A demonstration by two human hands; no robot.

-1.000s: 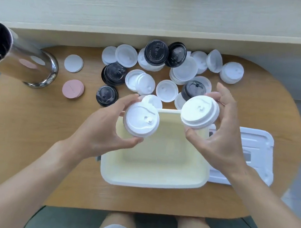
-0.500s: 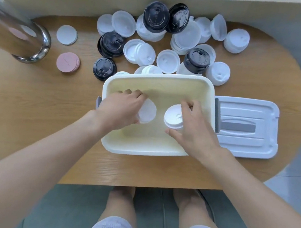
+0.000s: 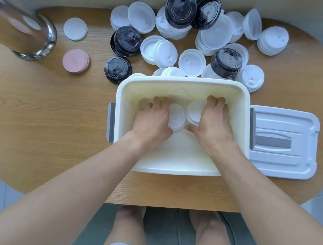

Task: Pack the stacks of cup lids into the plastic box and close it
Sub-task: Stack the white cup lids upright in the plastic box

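1. Both hands down inside the white plastic box (image 3: 172,163), which stands open near the front edge of the wooden table (image 3: 43,122).
2. Left hand (image 3: 153,119) curled around a stack of white lids (image 3: 176,117), fingers over its far side, thumb on the near side.
3. Right hand (image 3: 213,122) gripping a second white stack (image 3: 194,111) in the same way; the two stacks touching side by side in the far half of the box.
4. Box cover (image 3: 286,143) flat on the table just right of the box, gray handle facing up (not yet put on).
5. Many loose lids, white (image 3: 191,62) and black (image 3: 225,63), scattered behind the box, some standing on edge.
6. At the left: a metal cylinder (image 3: 26,30), a pink stack of discs (image 3: 75,60) and a white disc (image 3: 75,29).
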